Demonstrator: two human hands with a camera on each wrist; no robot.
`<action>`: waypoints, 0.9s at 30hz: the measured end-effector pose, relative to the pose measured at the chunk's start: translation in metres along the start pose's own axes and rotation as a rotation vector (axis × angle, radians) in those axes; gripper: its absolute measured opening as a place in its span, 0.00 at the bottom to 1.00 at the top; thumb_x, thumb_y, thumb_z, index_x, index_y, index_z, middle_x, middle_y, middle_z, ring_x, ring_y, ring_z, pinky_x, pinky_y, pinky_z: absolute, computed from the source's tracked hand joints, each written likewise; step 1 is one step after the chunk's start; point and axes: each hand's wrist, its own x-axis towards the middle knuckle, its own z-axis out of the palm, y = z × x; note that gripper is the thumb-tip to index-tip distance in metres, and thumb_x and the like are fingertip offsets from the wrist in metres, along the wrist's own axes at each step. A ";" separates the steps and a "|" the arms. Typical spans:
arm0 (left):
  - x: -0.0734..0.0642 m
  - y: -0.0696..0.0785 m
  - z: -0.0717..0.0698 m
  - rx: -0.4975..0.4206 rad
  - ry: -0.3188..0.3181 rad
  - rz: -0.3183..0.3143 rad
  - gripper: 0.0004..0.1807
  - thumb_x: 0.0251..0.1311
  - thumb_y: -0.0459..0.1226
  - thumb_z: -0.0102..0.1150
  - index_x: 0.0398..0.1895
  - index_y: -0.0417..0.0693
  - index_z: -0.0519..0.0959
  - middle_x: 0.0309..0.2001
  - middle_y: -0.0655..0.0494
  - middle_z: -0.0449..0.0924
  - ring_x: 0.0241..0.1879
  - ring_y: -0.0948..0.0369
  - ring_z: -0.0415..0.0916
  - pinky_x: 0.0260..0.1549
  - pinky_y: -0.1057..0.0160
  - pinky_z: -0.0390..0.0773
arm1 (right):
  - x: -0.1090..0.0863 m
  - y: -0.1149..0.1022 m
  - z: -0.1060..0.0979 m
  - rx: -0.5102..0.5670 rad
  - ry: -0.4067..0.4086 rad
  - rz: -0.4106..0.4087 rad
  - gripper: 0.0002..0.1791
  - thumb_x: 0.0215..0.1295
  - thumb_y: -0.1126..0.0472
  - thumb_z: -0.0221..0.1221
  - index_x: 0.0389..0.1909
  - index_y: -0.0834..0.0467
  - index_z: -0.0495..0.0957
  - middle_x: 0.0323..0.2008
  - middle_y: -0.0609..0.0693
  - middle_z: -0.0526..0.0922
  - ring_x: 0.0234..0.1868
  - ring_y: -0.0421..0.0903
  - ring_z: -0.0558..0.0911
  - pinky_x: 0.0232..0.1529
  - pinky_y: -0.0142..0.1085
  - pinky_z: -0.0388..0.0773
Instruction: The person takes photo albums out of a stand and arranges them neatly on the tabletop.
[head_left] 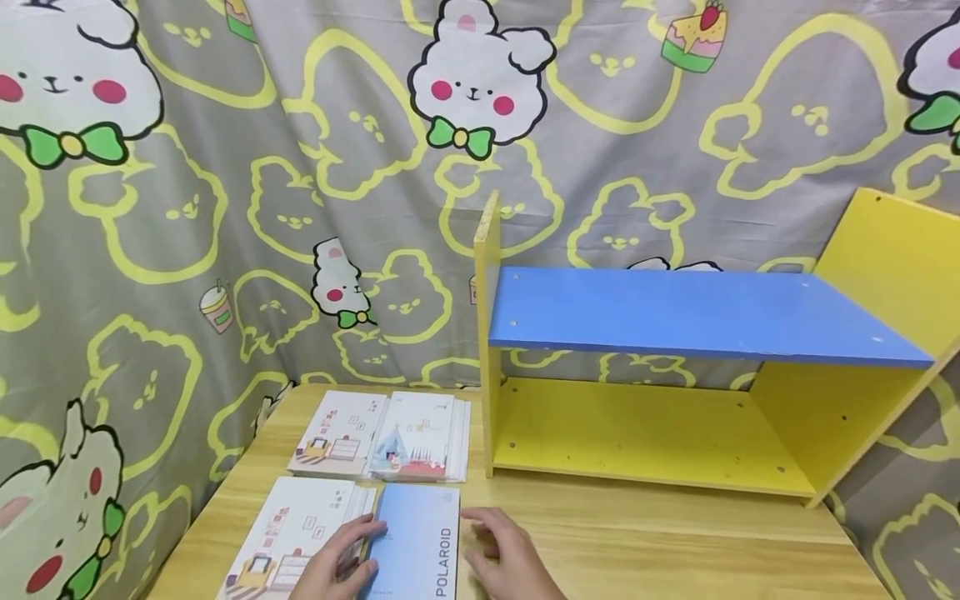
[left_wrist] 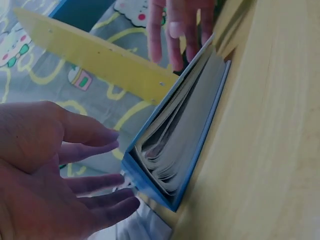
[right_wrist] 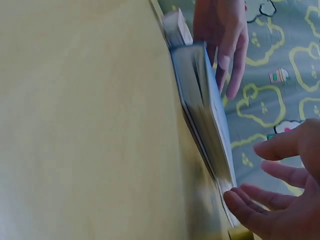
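Note:
A blue photo album [head_left: 414,542] marked POLAROID lies flat at the table's front. Its spine faces my left hand [head_left: 341,560], and its page edges [left_wrist: 187,120] show in the left wrist view. The left fingertips are right at the spine, with thumb and fingers spread and loosely bent. My right hand [head_left: 513,557] is beside the album's right edge, its fingers [right_wrist: 252,205] relaxed and slightly curved. Neither hand grips the album. Left of it, partly behind my left hand, lies a white album stack [head_left: 296,529] with a room drawing on top.
Two more white illustrated stacks, a left one [head_left: 341,433] and a right one [head_left: 420,433], lie behind the blue album. A yellow and blue shelf [head_left: 652,429] stands on the wooden table [head_left: 645,537] to the right. A patterned grey curtain [head_left: 360,208] hangs behind.

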 end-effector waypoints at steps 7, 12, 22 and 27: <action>0.011 0.020 0.006 0.171 0.175 0.119 0.20 0.64 0.32 0.67 0.60 0.49 0.81 0.67 0.38 0.72 0.67 0.35 0.67 0.52 0.41 0.82 | 0.005 -0.002 -0.028 -0.144 0.157 -0.063 0.26 0.67 0.68 0.64 0.65 0.56 0.76 0.62 0.49 0.79 0.59 0.57 0.80 0.58 0.50 0.81; 0.019 0.030 0.011 0.302 0.308 0.234 0.21 0.63 0.29 0.68 0.58 0.52 0.83 0.65 0.46 0.76 0.65 0.44 0.73 0.55 0.43 0.80 | 0.008 -0.001 -0.044 -0.248 0.287 -0.131 0.26 0.63 0.72 0.65 0.62 0.58 0.78 0.64 0.49 0.79 0.63 0.56 0.79 0.60 0.50 0.78; 0.043 0.039 0.010 0.455 0.363 0.395 0.24 0.68 0.37 0.66 0.67 0.57 0.78 0.71 0.50 0.71 0.69 0.44 0.69 0.61 0.35 0.72 | 0.009 0.004 -0.082 -0.420 0.426 -0.199 0.28 0.62 0.69 0.68 0.65 0.60 0.77 0.67 0.52 0.76 0.66 0.57 0.76 0.65 0.53 0.69; 0.051 0.042 0.010 0.508 0.373 0.452 0.25 0.70 0.40 0.64 0.69 0.55 0.76 0.74 0.48 0.67 0.71 0.42 0.66 0.61 0.34 0.71 | 0.004 0.010 -0.094 -0.511 0.434 -0.225 0.28 0.66 0.66 0.66 0.67 0.63 0.75 0.69 0.56 0.74 0.65 0.60 0.75 0.64 0.57 0.71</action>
